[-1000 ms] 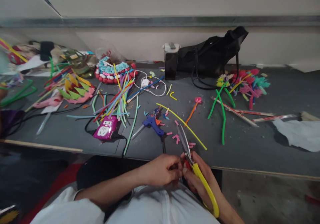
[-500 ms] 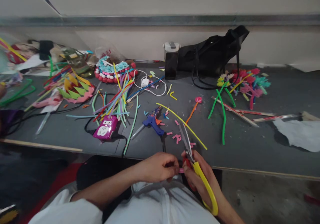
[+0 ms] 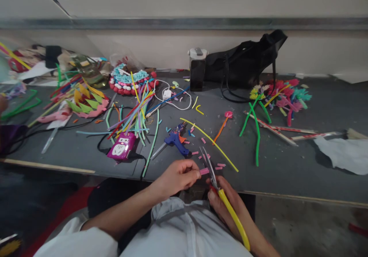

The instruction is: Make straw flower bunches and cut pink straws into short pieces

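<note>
My left hand (image 3: pixel 176 176) pinches a short pink piece (image 3: pixel 204 171) and holds it up to the blades of the scissors (image 3: pixel 212 172). My right hand (image 3: pixel 230 207) grips the scissors by their yellow handles (image 3: pixel 234 220), blades pointing away over the table's near edge. Several cut pink bits (image 3: pixel 220 166) lie on the grey table (image 3: pixel 287 161) just beyond the blades. A long yellow strip (image 3: pixel 209 138) runs diagonally past them.
A blue glue gun (image 3: pixel 175 140) and a purple power strip (image 3: pixel 122 146) lie to the left, beside a fan of coloured strips (image 3: pixel 135 111). Foam flowers with green stems (image 3: pixel 276 96) sit far right, a black bag (image 3: pixel 244 63) at the back, white paper (image 3: pixel 343 151) at the right edge.
Both hands rose from my lap toward the table edge. The left hand now holds the pink piece out against the scissor blades, which tilted slightly left.
</note>
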`<state>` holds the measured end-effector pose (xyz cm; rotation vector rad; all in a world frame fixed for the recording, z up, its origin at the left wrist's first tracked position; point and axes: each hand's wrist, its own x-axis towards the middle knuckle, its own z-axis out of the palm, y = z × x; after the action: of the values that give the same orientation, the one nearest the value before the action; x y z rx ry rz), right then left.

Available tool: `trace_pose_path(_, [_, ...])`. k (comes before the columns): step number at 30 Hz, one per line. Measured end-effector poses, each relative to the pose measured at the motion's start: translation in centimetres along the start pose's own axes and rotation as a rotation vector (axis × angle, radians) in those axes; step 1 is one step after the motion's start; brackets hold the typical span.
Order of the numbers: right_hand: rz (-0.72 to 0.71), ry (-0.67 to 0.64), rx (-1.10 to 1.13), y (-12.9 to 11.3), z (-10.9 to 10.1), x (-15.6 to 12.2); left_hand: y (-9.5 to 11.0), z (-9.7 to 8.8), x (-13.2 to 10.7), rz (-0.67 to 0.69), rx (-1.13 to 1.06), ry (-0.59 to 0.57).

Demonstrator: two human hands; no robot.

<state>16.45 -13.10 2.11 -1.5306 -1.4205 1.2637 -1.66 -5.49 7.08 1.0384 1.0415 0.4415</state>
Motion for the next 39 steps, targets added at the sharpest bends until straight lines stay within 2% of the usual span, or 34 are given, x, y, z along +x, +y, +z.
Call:
trace_pose_path(4, [-0.015,-0.056,0.037,1.3,0.3,-0.3,-0.1,0.0,0.3,-0.006,-0.132,0.061])
trace_pose_path(9, [-0.032,-0.181,0.081,2.3,0.1,-0.4,0.0,0.1,0.5,0.025,-0.195,0.106])
trace_pose_path(12, [-0.063,-0.172,0.061,2.1,0.1,-0.3,0.2,0.2,0.6,0.03,-0.207,0.101])
trace_pose_path(22, [-0.093,-0.285,-0.061,0.7,-0.2,0.0,-0.3,0.6,0.6,-0.017,-0.179,0.07])
trace_pose_path(30, [-0.163,-0.19,-0.137,0.2,-0.2,0.1,-0.6,0.6,0.9,-0.029,-0.131,0.048])
trace_pose_path(39, [-0.026,-0.172,-0.07,0.4,-0.5,0.0,-0.4,0.7,1.0,-0.045,-0.133,0.039])
